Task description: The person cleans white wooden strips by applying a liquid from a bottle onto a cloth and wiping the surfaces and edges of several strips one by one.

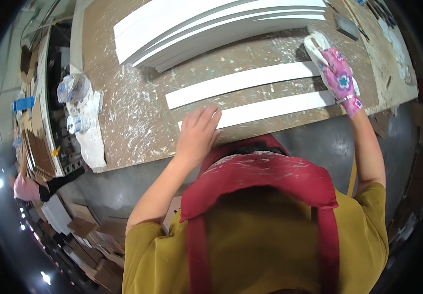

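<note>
Two long white strips lie side by side on the paint-spattered table (138, 115), a farther strip (241, 84) and a nearer strip (275, 106). My bare left hand (199, 128) rests over the left end of the nearer strip, its fingers stretched out and slightly blurred. A pink flowered glove covers my right hand (339, 78), which is closed around a white cloth (315, 44). That hand and the cloth lie over the right ends of both strips. The glove hides part of the cloth.
Beyond the strips is a tall stack of white boards (221, 29). A grey block (346, 26) lies at the far right. At the table's left edge are a plastic-wrapped container (73, 88), a small white jar (76, 124) and a white rag (92, 149). Another person (28, 188) is far left.
</note>
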Motion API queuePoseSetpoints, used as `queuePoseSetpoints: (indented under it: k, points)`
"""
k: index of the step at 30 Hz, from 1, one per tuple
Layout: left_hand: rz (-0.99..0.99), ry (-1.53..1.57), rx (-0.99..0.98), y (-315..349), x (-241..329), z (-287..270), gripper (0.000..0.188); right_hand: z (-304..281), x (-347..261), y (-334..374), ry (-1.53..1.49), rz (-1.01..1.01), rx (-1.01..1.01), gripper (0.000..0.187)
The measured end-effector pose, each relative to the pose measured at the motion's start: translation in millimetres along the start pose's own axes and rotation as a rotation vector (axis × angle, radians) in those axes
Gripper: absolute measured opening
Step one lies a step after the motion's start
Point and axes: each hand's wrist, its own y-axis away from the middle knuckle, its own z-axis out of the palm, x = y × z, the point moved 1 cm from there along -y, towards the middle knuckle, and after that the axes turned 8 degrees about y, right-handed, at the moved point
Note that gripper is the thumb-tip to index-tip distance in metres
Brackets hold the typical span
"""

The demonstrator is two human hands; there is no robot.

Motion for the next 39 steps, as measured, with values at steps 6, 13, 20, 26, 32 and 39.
queuePoseSetpoints:
  k: [6,13,20,26,32,39]
  points:
    - [-0.182,-0.059,0.238,-40,8,10,0.066,-14,-65,-37,0.07,-0.539,-0.252,0.045]
    - [-0.338,-0.038,0.279,1,-60,-8,0.047,91,-111,-40,-0.079,-0.604,-0.518,0.033]
    - [-0.288,0.086,0.32,-3,-77,-19,0.039,137,-194,-57,-0.219,-0.805,-0.359,0.023]
    - [-0.265,0.298,0.073,7,-98,-39,0.051,66,-123,-51,0.143,-0.612,-0.328,0.03]
    - [-0.249,0.349,0.161,1,-104,-38,0.072,127,-254,-67,-0.054,-0.882,-0.192,0.019]
    - [-0.21,0.503,0.126,19,-123,-41,0.08,54,-109,-49,0.431,-0.35,-0.533,0.026]
